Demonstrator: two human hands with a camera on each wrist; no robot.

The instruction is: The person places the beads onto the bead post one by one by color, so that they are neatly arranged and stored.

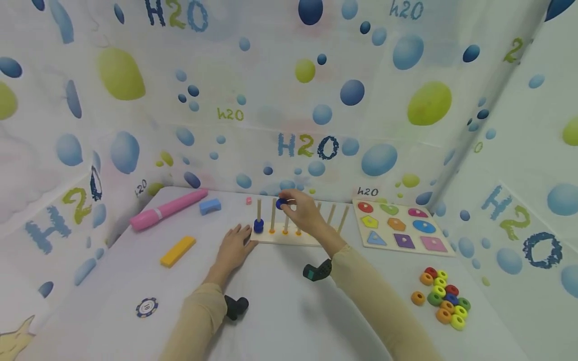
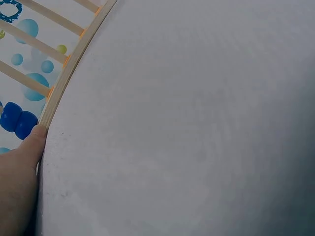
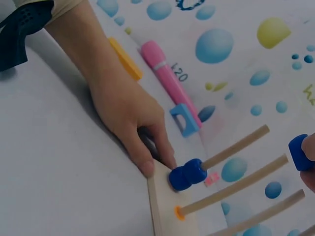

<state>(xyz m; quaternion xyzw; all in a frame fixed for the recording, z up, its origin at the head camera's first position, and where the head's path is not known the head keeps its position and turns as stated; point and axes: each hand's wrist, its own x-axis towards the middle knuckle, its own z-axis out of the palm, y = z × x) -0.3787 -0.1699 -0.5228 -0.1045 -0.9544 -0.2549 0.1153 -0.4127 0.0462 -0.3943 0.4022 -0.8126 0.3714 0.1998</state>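
A wooden peg stand with several upright pegs stands at the back of the table. Two blue beads are stacked on its leftmost peg. My left hand grips the left end of the base, the thumb on the front edge and the forefinger round the corner, as the right wrist view shows. Between thumb and fingertips my right hand pinches another blue bead, held up near the top of the second and third pegs. The other pegs bear no beads; orange spots mark their feet.
At right lie several loose coloured beads and a shape puzzle board. On the left are a pink marker, a blue arch block, a yellow block and a poker chip. A small pink piece lies behind the stand.
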